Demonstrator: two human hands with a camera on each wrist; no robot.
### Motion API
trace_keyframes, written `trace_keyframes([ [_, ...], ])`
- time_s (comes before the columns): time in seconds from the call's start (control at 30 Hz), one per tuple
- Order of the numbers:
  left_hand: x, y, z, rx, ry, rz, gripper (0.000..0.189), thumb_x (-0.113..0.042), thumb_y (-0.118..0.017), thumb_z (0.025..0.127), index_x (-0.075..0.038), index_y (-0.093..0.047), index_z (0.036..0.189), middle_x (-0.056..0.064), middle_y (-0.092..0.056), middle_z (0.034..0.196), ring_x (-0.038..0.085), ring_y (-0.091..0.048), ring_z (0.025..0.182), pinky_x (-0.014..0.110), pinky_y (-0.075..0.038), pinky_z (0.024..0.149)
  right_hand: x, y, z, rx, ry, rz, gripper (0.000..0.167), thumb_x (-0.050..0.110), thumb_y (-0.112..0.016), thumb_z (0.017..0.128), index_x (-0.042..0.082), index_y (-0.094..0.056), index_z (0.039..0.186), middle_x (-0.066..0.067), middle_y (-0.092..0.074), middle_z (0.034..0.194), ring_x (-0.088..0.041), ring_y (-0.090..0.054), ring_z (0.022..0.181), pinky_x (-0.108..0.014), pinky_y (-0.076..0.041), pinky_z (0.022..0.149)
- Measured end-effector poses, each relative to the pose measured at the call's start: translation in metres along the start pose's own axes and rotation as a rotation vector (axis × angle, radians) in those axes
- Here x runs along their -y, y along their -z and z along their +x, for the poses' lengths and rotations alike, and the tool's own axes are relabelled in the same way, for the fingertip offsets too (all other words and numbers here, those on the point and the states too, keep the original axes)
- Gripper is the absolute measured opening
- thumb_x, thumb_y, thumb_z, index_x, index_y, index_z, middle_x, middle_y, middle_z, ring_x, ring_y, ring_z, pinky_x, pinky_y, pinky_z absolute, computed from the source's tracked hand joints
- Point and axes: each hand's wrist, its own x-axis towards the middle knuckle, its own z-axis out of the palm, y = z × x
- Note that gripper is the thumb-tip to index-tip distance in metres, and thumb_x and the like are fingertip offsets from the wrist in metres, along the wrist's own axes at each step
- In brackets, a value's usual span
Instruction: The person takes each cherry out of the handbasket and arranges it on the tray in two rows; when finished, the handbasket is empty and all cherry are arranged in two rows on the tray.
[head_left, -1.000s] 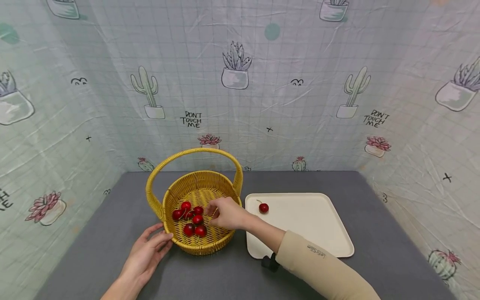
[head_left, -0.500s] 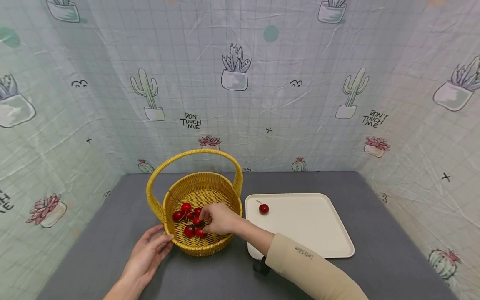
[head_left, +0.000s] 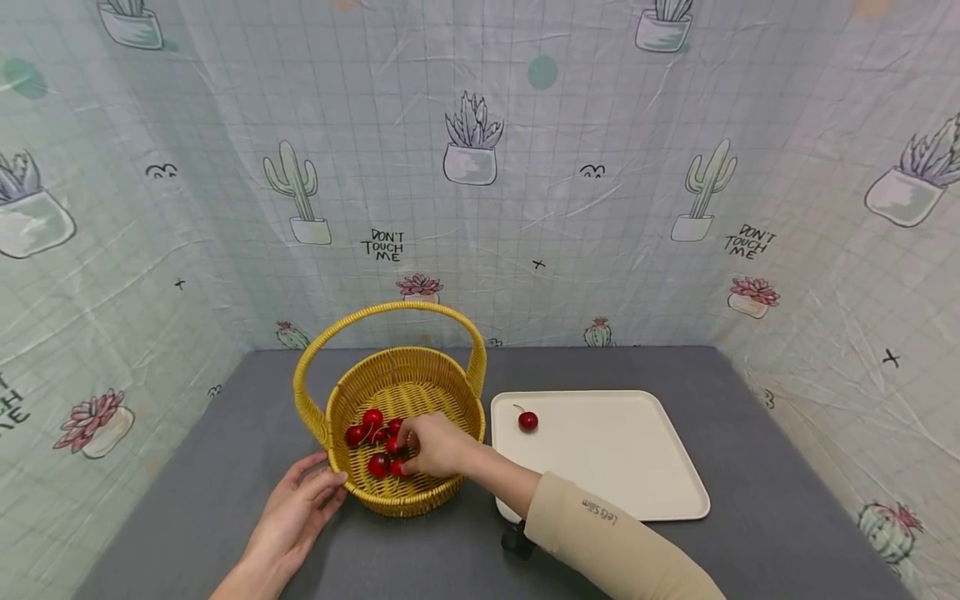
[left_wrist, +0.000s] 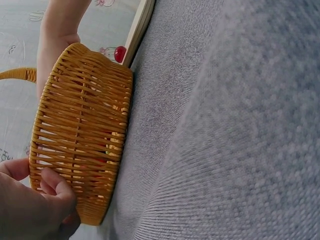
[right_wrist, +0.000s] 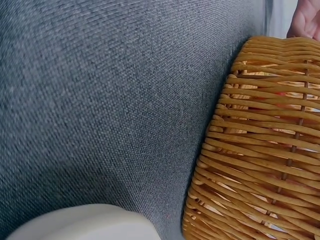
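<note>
A yellow wicker basket (head_left: 397, 505) with a tall arched handle stands left of centre. Several dark red cherries (head_left: 378, 465) lie in its left half, some with stems. My left hand (head_left: 288, 510) holds the basket's near left side, the thumb by the rim; the left wrist view has these fingers (left_wrist: 62, 190) curled against the woven wall. My right hand (head_left: 438, 446) reaches over the right rim into the basket, fingers bent and thumb apart, tips right at two cherries and partly covering them. I cannot tell whether it pinches one. The right wrist view shows the basket's outer wall (right_wrist: 270, 150).
Right of the basket lies a cream rectangular tray (head_left: 607, 454) with one stemmed cherry (head_left: 528, 422) near its far left corner. My right forearm (head_left: 495, 479) crosses the tray's near left part. A grey cloth (head_left: 420, 558) covers the table; a cactus-print curtain (head_left: 525, 217) encloses it.
My right hand has moved left and slightly nearer me inside the basket, its fingertips coming to the cherries. The left hand, the basket and the cherry on the tray hold their places.
</note>
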Motion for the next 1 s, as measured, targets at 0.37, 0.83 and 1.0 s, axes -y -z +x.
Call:
trace_keyframes([
  [0.37,0.001,-0.001,0.0,-0.007,0.009,0.0,0.059,0.0,-0.063,0.099,-0.012,-0.026,0.144,0.006,-0.048,0.124,0.01,-0.061,0.095,0.03,-0.056,0.09,0.001,-0.002,0.001,0.026,0.042,-0.072,0.021,0.015,-0.086,0.086,0.011,-0.074,0.103,0.005,-0.069,0.093,-0.003,-0.058,0.084,-0.015,-0.049,0.073],
  [0.83,0.0,-0.002,-0.001,-0.013,0.008,-0.011,0.054,0.0,-0.062,0.1,-0.013,-0.028,0.14,0.005,-0.049,0.123,0.009,-0.06,0.093,0.029,-0.056,0.089,0.002,0.003,-0.001,0.032,0.053,-0.057,0.019,0.009,-0.082,0.087,0.01,-0.073,0.104,0.005,-0.068,0.092,-0.004,-0.059,0.084,-0.014,-0.049,0.073],
  [1.0,0.001,-0.002,0.0,-0.008,0.002,-0.017,0.053,0.0,-0.061,0.1,-0.014,-0.029,0.139,0.005,-0.048,0.123,0.009,-0.06,0.092,0.029,-0.056,0.089,0.002,0.01,-0.003,0.006,0.079,-0.017,0.017,0.007,-0.078,0.088,0.008,-0.074,0.105,0.003,-0.071,0.094,-0.007,-0.063,0.086,-0.014,-0.049,0.073],
])
